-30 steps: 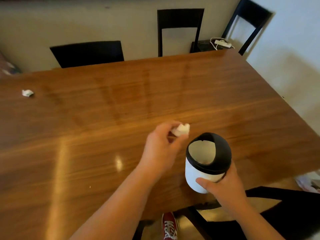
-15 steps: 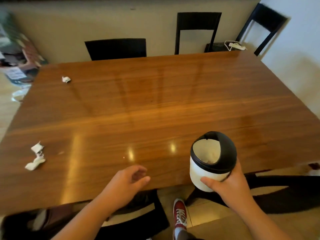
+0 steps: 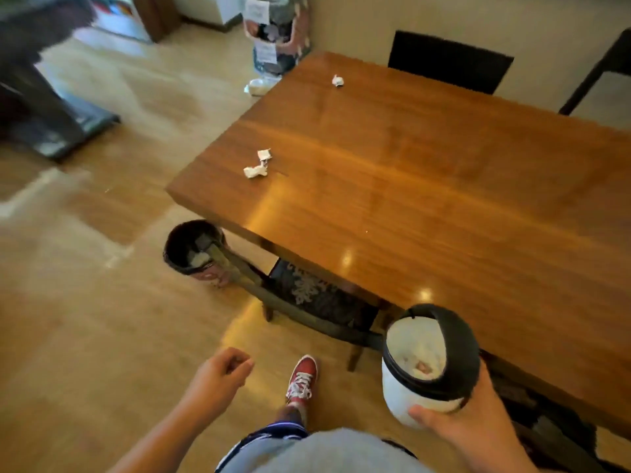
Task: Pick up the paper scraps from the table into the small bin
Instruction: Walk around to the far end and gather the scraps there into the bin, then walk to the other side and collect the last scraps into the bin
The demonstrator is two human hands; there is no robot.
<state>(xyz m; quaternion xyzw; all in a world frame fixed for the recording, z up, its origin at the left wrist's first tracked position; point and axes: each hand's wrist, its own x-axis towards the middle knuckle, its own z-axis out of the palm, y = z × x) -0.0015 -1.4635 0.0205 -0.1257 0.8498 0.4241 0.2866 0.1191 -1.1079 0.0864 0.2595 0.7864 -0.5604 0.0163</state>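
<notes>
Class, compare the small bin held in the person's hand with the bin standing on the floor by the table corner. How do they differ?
The small bin is white with a black rim and is held tilted in the right hand. The floor bin looks dark inside, has a patterned side and stands unheld beside the table. Both are open-topped with pale scraps inside.

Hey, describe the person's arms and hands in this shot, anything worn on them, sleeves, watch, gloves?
Both forearms are bare, with no sleeve reaching into view. The left hand and right hand wear no gloves, and no rings, watch or wristband show on the visible sides. The fingers look uncovered, with no tape or markings.
</notes>
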